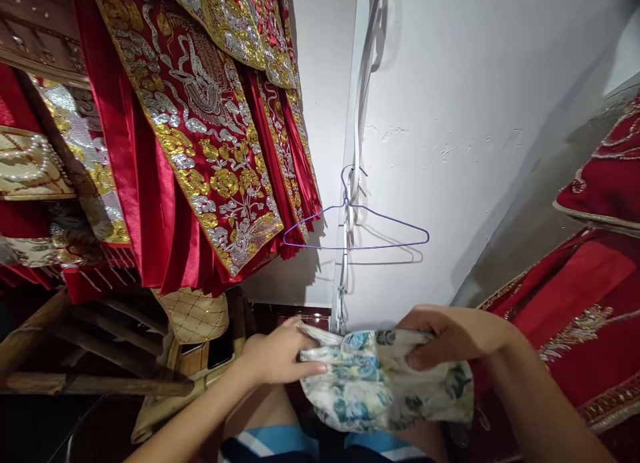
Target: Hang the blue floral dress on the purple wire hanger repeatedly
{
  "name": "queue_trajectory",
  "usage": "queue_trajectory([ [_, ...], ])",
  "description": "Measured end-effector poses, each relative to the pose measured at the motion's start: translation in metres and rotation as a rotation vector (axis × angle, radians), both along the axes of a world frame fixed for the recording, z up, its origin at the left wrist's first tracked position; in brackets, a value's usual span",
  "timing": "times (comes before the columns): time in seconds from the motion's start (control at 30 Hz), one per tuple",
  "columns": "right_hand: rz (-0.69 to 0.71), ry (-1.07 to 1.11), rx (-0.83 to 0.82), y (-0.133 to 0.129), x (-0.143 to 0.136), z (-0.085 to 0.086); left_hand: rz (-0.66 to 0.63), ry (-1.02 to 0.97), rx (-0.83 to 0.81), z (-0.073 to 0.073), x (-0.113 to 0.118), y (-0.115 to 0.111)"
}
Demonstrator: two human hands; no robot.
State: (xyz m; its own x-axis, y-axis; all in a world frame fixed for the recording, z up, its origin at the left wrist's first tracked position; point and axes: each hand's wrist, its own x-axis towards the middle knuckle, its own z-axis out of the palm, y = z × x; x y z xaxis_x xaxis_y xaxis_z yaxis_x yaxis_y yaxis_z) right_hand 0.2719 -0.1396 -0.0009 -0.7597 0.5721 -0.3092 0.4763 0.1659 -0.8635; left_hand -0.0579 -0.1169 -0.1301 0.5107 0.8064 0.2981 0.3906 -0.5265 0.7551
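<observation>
White paint covers a smooth wall [450,70], marked by faint scratches and soft grey shadows, with a narrow pale vertical strip [357,70] running down its middle. On this strip hangs a thin purple triangular hanger [370,248], bare, its shadow falling on the wall just beside it. To the left, a pleated red satin costume [200,136] hangs at a slant, its stiff panels crusted with gold and silver sequins in flower and animal shapes. Below it stand round brown bamboo poles [90,384] and a cream quilted panel [193,316] stitched in diamonds. To the right hangs a deep red beaded garment [585,296] with trimmed edges.

Low in front, above the person's blue-and-white striped shorts [280,443], is a soft cream cloth with blue and green flowers [355,383], gathered into wrinkles. The left hand [280,356] pinches its left end, thumb across the front; the right hand [445,336] grips its upper right part, thumb also in front.
</observation>
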Motion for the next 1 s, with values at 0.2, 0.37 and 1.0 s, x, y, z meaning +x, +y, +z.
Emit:
queue_trajectory([
  [0.2,-0.493,0.123,0.612,0.056,-0.014,-0.021,0.193,0.355,0.131,0.031,-0.058,0.041],
  [0.37,-0.729,0.215,0.869,0.123,-0.027,-0.063,0.296,0.277,0.198,0.049,-0.06,0.054],
  [1.0,-0.679,0.3,0.817,0.104,-0.008,-0.062,0.309,-0.36,0.084,0.116,0.015,0.139],
])
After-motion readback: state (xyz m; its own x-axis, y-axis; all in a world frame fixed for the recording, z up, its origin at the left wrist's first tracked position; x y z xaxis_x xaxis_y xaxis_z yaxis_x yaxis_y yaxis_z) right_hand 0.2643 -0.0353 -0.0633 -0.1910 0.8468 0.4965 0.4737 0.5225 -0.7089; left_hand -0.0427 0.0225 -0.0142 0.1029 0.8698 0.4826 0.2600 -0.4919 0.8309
